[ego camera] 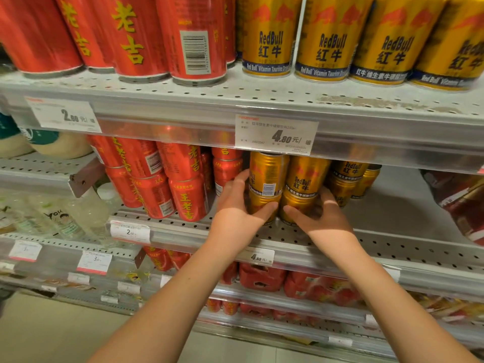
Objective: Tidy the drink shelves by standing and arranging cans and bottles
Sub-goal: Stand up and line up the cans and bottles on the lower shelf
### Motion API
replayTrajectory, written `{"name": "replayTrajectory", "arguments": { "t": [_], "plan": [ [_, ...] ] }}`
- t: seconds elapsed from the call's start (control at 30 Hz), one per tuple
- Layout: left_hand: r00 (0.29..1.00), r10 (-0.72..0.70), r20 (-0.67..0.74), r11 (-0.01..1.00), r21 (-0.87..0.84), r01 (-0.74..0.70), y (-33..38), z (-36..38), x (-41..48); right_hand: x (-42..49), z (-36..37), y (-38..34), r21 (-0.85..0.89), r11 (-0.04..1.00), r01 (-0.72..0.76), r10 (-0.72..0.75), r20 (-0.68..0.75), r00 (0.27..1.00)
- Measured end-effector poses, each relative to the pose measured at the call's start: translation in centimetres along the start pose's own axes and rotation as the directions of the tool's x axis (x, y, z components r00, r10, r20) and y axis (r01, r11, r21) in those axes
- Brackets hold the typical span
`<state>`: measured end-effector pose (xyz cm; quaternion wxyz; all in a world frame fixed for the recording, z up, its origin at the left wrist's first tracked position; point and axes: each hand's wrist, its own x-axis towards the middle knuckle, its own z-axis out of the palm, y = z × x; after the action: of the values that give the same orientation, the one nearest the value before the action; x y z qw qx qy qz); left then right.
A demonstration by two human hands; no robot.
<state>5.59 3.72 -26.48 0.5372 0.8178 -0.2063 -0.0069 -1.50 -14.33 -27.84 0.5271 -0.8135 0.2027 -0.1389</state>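
On the middle shelf (392, 247) gold Red Bull cans stand stacked two high. My left hand (237, 208) grips the lower left gold can (259, 204), under an upper gold can (267, 174) showing its barcode. My right hand (318, 214) grips the lower gold can (296, 203) beside it, which carries another gold can (303, 176) on top. More gold cans (345, 179) stand stacked behind to the right. Red herbal-tea cans (188, 197) are stacked to the left, some tilted.
The top shelf (262, 100) holds upright red cans (136, 35) and gold cans (269, 35). Bare shelf lies right of the gold stacks, with a red pack (461, 203) at far right. Pale bottles (78, 213) fill the left bay. Red packs (262, 279) sit below.
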Motion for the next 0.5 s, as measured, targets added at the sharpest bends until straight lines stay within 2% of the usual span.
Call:
{"name": "replayTrajectory", "arguments": {
  "t": [0.13, 0.23, 0.37, 0.5],
  "plan": [
    [0.998, -0.019, 0.054, 0.997, -0.074, 0.023, 0.4, -1.0, -0.3, 0.0, -0.3, 0.1, 0.034, 0.999, 0.021, -0.024, 0.068, 0.997],
    [0.999, -0.035, 0.025, 0.982, -0.185, 0.039, 1.1, -1.2, -0.2, -0.3, -0.2, 0.0, 0.101, 0.995, 0.025, -0.033, 0.075, 0.997],
    [0.998, -0.046, -0.044, 0.967, -0.253, 0.034, 1.6, -0.2, 0.0, -0.9, 0.1, -0.6, 0.17, 0.984, 0.057, -0.05, -0.044, 0.998],
    [0.997, -0.041, -0.072, 0.976, -0.215, 0.025, 1.6, 0.5, 0.4, -0.7, 0.0, -0.8, 0.206, 0.967, 0.152, -0.122, -0.153, 0.981]
  ]
}}
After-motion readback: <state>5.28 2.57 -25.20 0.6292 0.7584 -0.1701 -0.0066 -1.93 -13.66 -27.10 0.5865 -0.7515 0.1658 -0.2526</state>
